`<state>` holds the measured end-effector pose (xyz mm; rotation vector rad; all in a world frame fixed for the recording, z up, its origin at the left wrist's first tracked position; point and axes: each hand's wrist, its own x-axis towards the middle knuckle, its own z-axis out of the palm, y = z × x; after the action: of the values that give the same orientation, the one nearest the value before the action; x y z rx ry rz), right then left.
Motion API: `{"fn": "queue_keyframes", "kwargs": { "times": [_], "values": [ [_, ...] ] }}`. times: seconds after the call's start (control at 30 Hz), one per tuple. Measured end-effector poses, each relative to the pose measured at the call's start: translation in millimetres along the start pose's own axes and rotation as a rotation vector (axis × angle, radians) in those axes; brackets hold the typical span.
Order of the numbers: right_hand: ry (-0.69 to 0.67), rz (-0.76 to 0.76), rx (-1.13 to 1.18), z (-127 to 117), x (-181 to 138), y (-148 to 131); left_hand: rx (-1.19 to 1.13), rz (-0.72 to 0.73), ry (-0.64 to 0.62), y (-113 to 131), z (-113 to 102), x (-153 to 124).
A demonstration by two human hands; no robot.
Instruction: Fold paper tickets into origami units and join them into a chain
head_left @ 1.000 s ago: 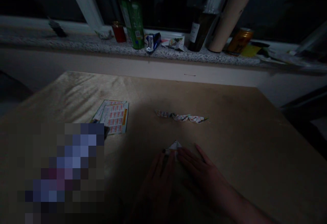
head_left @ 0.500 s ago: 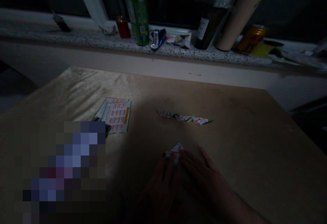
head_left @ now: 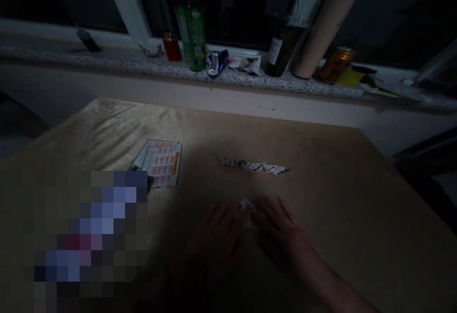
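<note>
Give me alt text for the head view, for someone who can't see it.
In dim light, a person's left hand overlaps a small folded paper on a table, the right hand close beside it. Beyond lies a row of folded paper pieces, with printed sheets to the left.

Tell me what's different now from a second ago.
The left hand has swung outward to the left, and less of the folded paper shows. Any change in either hand's grip is too dark to tell. The right hand stays at the paper's right; the twisted strip and printed cards lie as before.
</note>
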<state>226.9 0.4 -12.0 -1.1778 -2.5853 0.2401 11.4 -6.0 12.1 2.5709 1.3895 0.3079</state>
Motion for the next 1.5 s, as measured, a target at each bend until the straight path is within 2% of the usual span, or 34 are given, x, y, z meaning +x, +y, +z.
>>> {"fn": "queue_keyframes", "kwargs": {
  "times": [0.13,0.4,0.7,0.93,1.1,1.2,1.33,1.5],
  "values": [
    [-0.038,0.015,-0.023,-3.2,1.6,-4.6,0.077,-0.034,0.1,-16.0,4.3,10.9],
    [-0.018,0.024,0.031,-4.0,0.9,-4.9,0.095,0.022,0.016,-23.1,6.7,17.5],
    [0.111,0.175,0.162,0.8,2.2,-1.2,0.067,0.038,-0.003,-24.8,5.7,16.4],
    [0.217,0.223,0.428,-3.9,24.0,-6.6,0.017,0.021,0.027,-24.6,5.3,15.0],
    [0.311,0.342,0.77,0.2,33.6,-12.5,-0.183,-0.052,0.086,-29.1,4.2,13.8],
    [0.37,0.406,0.917,1.6,32.8,-17.3,-0.448,-0.168,0.082,-28.8,1.7,12.3],
    [0.429,0.377,0.967,-0.3,30.7,-21.5,-0.777,-0.307,0.004,-21.8,-6.5,11.6],
    [0.402,0.353,0.869,-1.3,27.5,-24.1,-0.83,-0.38,-0.061,-15.4,-13.4,13.6]
  ]
}}
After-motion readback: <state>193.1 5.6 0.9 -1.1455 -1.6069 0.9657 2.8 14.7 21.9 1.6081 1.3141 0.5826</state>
